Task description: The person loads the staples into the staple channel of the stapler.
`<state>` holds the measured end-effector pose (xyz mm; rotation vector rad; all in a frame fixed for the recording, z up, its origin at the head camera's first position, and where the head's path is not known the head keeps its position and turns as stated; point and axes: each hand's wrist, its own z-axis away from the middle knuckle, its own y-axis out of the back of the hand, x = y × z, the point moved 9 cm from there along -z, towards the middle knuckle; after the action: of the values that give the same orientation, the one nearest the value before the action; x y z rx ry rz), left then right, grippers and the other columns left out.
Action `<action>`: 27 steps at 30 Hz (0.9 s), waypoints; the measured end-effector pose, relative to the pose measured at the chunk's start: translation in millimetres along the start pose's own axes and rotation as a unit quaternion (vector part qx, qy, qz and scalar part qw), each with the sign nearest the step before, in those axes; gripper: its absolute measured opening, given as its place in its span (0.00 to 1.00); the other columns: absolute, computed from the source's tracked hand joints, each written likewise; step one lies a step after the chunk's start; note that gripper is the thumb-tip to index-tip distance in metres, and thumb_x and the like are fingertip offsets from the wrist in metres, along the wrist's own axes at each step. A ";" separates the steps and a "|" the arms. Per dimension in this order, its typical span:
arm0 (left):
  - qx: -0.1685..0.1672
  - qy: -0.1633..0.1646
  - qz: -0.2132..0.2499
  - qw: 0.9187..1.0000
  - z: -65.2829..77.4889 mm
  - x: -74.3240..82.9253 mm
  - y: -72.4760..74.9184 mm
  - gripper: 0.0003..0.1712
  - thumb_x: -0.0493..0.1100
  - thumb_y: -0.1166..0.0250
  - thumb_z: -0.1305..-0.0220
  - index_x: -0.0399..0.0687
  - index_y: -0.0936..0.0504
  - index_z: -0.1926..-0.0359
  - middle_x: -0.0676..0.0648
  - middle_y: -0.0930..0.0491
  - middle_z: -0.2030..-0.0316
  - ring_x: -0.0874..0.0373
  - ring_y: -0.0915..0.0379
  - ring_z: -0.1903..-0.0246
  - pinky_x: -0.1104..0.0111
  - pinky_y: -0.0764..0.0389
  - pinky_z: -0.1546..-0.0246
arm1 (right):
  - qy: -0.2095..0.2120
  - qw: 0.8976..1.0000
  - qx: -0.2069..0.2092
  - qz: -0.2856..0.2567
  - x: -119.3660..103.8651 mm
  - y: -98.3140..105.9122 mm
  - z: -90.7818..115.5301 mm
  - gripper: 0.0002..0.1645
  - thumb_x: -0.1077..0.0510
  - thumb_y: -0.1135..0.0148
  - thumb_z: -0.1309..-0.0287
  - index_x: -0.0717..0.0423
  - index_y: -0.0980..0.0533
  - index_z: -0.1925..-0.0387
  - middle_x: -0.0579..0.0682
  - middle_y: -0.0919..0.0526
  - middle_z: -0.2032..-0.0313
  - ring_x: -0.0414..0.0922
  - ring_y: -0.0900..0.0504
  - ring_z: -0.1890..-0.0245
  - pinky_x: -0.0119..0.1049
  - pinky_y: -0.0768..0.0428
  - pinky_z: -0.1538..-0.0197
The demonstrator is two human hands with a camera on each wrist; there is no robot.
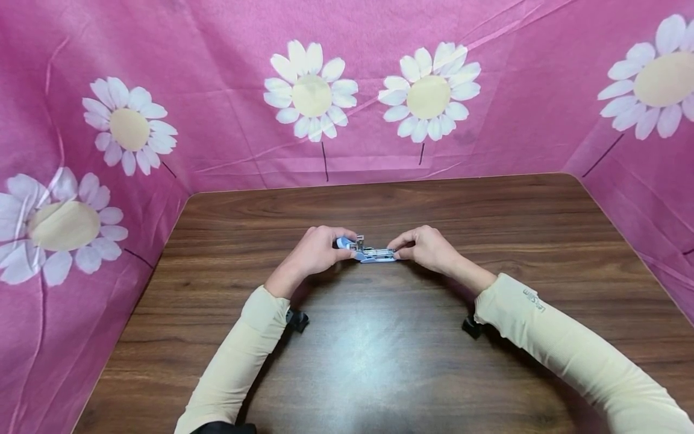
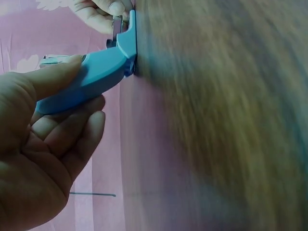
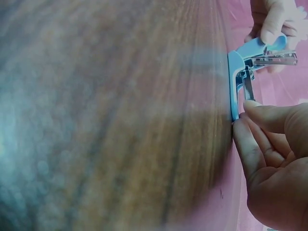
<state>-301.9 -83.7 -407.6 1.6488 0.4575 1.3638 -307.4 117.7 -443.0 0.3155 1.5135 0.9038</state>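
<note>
A light blue stapler (image 1: 378,259) stands on the wooden table, its upper arm swung open from the base and its metal parts exposed. My left hand (image 1: 320,250) grips the blue upper arm (image 2: 98,70), thumb on one side and curled fingers on the other. At the opposite end, my right hand (image 1: 431,248) holds the stapler's front between thumb and fingers. In the right wrist view the thumb (image 3: 264,115) touches the tip of the metal strip (image 3: 248,86), while a finger lies at the end of the blue base (image 3: 235,103).
Brown wood-grain table (image 1: 368,361) lies under both forearms. Pink cloth (image 1: 368,157) printed with white daisies rises behind the table and along both sides. Dark wrist mounts (image 1: 297,320) hang beneath the cream sleeves (image 1: 569,337).
</note>
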 end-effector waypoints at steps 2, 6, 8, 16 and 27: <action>0.003 -0.006 0.011 1.000 -0.6 2.5 -0.2 0.20 0.53 0.27 0.39 0.61 0.14 0.45 0.59 0.15 0.71 0.61 0.28 0.72 0.68 0.27 0.65 | -0.004 1.000 0.000 -0.002 -0.4 -0.3 0.3 0.10 0.57 0.27 0.44 0.44 0.11 0.59 0.45 0.09 0.59 0.44 0.18 0.52 0.40 0.24 0.47; 0.002 -0.014 0.050 0.999 -2.5 6.2 -2.9 0.23 0.52 0.27 0.38 0.61 0.15 0.42 0.60 0.12 0.61 0.61 0.29 0.70 0.69 0.27 0.64 | -0.006 1.000 0.001 0.001 -1.0 -1.1 0.7 0.10 0.57 0.27 0.44 0.44 0.11 0.59 0.44 0.09 0.59 0.43 0.17 0.52 0.41 0.24 0.47; 0.001 -0.017 0.069 0.998 -3.6 7.3 -4.7 0.24 0.52 0.27 0.38 0.61 0.16 0.40 0.59 0.12 0.56 0.62 0.29 0.69 0.69 0.28 0.64 | -0.006 1.000 0.002 0.001 -1.0 -1.5 1.3 0.10 0.57 0.27 0.44 0.44 0.11 0.59 0.44 0.09 0.59 0.43 0.17 0.53 0.41 0.24 0.47; -0.002 -0.033 0.091 0.995 -8.0 14.7 -11.2 0.28 0.52 0.26 0.38 0.57 0.18 0.37 0.57 0.13 0.49 0.66 0.26 0.64 0.72 0.29 0.61 | -0.008 1.000 0.005 -0.001 -1.5 -3.6 3.8 0.10 0.57 0.27 0.43 0.45 0.11 0.59 0.45 0.09 0.61 0.42 0.19 0.56 0.38 0.25 0.50; -0.011 -0.042 0.073 0.996 -16.3 34.7 -23.9 0.32 0.52 0.28 0.37 0.56 0.23 0.32 0.57 0.12 0.50 0.66 0.21 0.45 0.69 0.22 0.48 | -0.004 1.000 0.002 -0.007 -1.9 -4.5 4.0 0.11 0.57 0.28 0.42 0.46 0.11 0.57 0.46 0.09 0.57 0.46 0.17 0.49 0.45 0.23 0.44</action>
<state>-299.5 -38.5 -408.0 1.7417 0.2775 1.3942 -302.0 114.9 -444.4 0.3111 1.5080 0.8872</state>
